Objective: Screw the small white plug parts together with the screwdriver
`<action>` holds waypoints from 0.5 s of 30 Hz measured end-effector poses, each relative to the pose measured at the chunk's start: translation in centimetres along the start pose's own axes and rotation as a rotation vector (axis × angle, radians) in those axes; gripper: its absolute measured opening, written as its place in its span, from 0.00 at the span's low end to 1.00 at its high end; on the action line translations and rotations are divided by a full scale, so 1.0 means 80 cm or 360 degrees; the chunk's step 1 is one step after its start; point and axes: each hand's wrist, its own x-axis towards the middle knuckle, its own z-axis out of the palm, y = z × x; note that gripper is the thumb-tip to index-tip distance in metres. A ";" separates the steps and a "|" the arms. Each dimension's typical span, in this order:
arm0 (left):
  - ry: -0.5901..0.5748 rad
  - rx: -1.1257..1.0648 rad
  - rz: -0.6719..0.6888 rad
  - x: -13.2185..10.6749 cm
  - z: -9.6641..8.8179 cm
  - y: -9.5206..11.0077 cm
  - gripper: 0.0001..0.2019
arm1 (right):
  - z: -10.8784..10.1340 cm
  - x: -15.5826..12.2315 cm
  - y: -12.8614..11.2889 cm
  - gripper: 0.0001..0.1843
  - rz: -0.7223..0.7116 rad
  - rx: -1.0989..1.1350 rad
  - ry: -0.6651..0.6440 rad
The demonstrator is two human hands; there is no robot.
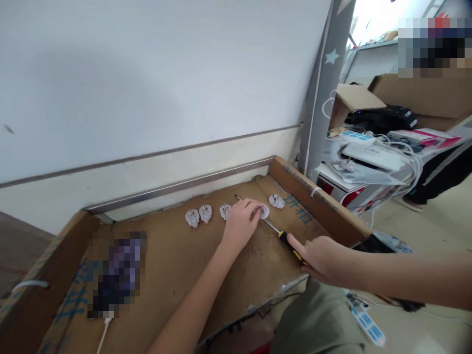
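Two hands busy: left hand [241, 221] fingers pinching plug [264, 212]; right hand [321, 256] clenched round screwdriver [280, 234] handle.

The plugs [205, 213] at mid-frame are white. The screwdriver [283, 238] has a black and yellow handle with a silver shaft. The cardboard tray [317, 209] is brown with blue printed characters. The curtain [324, 83] at upper right is grey with pale stars.
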 end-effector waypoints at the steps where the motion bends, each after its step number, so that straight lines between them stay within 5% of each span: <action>1: -0.0002 0.0085 -0.0011 -0.009 -0.008 -0.001 0.08 | -0.004 0.001 0.000 0.34 0.0012 0.0028 -0.0013; 5: -0.0023 0.0441 -0.0057 -0.054 -0.029 -0.005 0.07 | -0.008 0.001 0.009 0.41 0.0059 0.0186 -0.0024; 8: -0.0032 0.0493 -0.0110 -0.076 -0.027 -0.004 0.06 | 0.015 -0.007 0.013 0.36 0.0104 0.0344 0.0057; 12: -0.0108 0.0192 -0.0123 -0.085 -0.021 -0.005 0.14 | 0.068 -0.030 -0.006 0.27 0.0246 0.0809 0.0551; 15: -0.0199 -0.0100 -0.0171 -0.088 -0.025 -0.010 0.19 | 0.080 -0.049 -0.020 0.25 0.0311 0.1021 0.0840</action>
